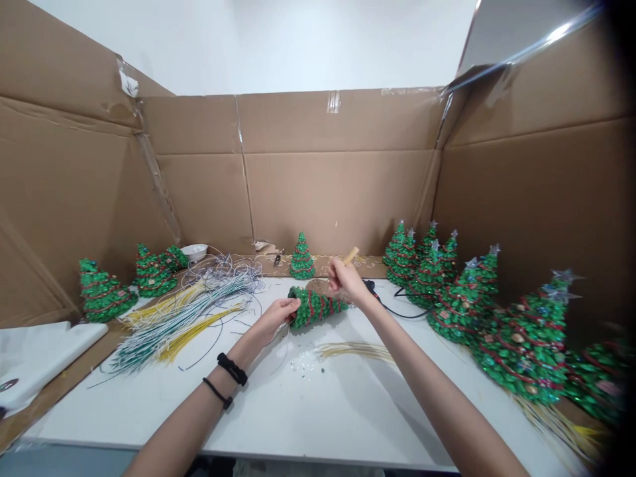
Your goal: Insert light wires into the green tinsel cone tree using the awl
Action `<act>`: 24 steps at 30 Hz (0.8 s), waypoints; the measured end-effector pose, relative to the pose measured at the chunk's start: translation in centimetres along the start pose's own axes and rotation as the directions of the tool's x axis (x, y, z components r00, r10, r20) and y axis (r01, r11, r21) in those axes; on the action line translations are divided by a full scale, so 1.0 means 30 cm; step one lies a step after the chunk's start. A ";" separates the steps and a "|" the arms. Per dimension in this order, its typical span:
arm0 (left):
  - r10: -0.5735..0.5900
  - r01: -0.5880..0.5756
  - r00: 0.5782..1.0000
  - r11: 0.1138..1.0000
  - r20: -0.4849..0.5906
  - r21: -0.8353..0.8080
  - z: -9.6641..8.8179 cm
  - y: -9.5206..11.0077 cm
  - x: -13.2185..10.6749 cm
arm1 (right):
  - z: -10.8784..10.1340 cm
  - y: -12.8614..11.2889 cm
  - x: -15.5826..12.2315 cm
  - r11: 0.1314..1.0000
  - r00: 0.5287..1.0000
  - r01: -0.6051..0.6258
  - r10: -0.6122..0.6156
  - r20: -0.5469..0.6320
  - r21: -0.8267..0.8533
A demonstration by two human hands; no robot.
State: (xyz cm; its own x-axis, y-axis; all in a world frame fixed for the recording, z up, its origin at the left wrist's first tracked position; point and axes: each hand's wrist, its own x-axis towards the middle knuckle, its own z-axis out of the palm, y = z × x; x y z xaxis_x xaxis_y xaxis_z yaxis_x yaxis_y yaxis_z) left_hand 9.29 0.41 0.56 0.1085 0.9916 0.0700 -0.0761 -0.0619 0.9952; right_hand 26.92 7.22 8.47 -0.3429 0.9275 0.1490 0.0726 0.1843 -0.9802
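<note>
A small green decorative Christmas tree (318,309) with red garland lies on its side over the white table, its open base toward the left. My left hand (281,317) is closed on the rim of that base, thumb and fingers pinching it. Above the tree's upper part, my right hand (345,278) is closed around a short tan stick (352,255), which points up and right. A brown roundish piece (320,286) shows behind the tree, partly hidden. Just right of my right hand is a black tool (370,286) with a cable, mostly covered.
Bundles of teal wires (173,324) and yellow wires (199,331) lie on the left. Several star-topped trees (527,338) line the right side; another tree (301,256) stands at the back. Loose sequins (305,364) and tan strands (355,350) lie in front. Cardboard walls (338,185) enclose the table.
</note>
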 end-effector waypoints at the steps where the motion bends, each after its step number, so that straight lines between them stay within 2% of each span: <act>1: -0.008 0.008 1.000 1.000 -0.011 -0.009 0.002 0.001 -0.001 | -0.010 0.007 -0.013 0.999 0.998 0.049 -0.049 -0.025 0.002; 5: -0.025 0.024 1.000 0.999 -0.015 -0.045 0.007 0.006 -0.005 | -0.015 0.054 -0.093 0.954 0.951 0.296 -0.290 -0.106 0.050; 7: -0.028 0.027 0.999 0.998 -0.015 -0.061 0.010 0.007 -0.005 | -0.009 0.084 -0.141 0.920 0.921 0.388 -0.383 -0.075 0.060; 10: -0.037 0.035 0.999 0.996 -0.024 -0.079 0.013 0.006 -0.003 | 0.004 0.140 -0.197 0.919 0.919 0.393 -0.394 0.003 0.035; 13: -0.042 0.040 0.999 0.996 -0.023 -0.073 0.015 0.004 0.000 | 0.029 0.204 -0.224 0.910 0.910 0.415 -0.415 -0.006 -0.014; 19: -0.048 0.043 0.998 0.995 -0.051 -0.095 0.011 -0.003 0.007 | 0.067 0.275 -0.239 0.762 0.786 0.616 -0.612 0.090 -0.200; 24: -0.065 0.058 0.996 0.992 -0.058 -0.113 0.005 -0.016 0.014 | 0.065 0.271 -0.244 0.698 0.741 0.667 -0.657 0.137 -0.260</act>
State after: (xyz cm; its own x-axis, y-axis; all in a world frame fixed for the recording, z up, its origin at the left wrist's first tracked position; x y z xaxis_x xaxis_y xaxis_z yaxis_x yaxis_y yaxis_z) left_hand 9.52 0.83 0.11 0.0554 0.9985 0.0007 -0.1812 0.0094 0.9834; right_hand 28.20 1.30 -0.83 -0.4299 0.5217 0.7369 0.0652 0.8320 -0.5509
